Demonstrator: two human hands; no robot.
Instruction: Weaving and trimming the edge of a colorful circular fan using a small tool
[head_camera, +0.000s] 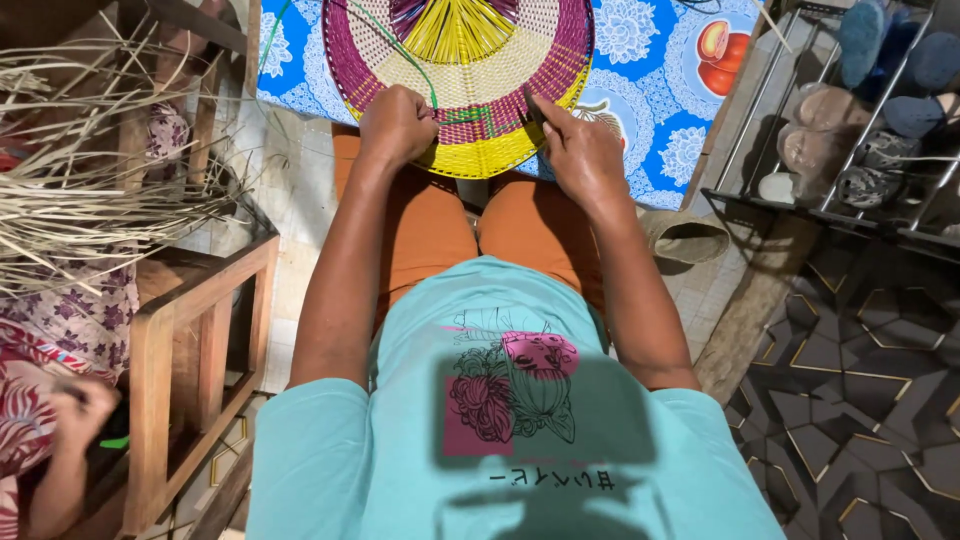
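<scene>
A round woven disc (470, 90) of purple, cream and yellow bands is lying flat on the tabletop (650, 80) with its blue flowered cloth, its near rim hanging over the edge toward the person's lap and its yellow spokes fanning out from a centre farther away. The left hand (397, 125) is curling closed on the rim, pinching a green strand (455, 113) that is running sideways along the weave. The right hand (580, 150) is pressing bent fingers on the rim beside it; whether it is gripping anything cannot be told.
</scene>
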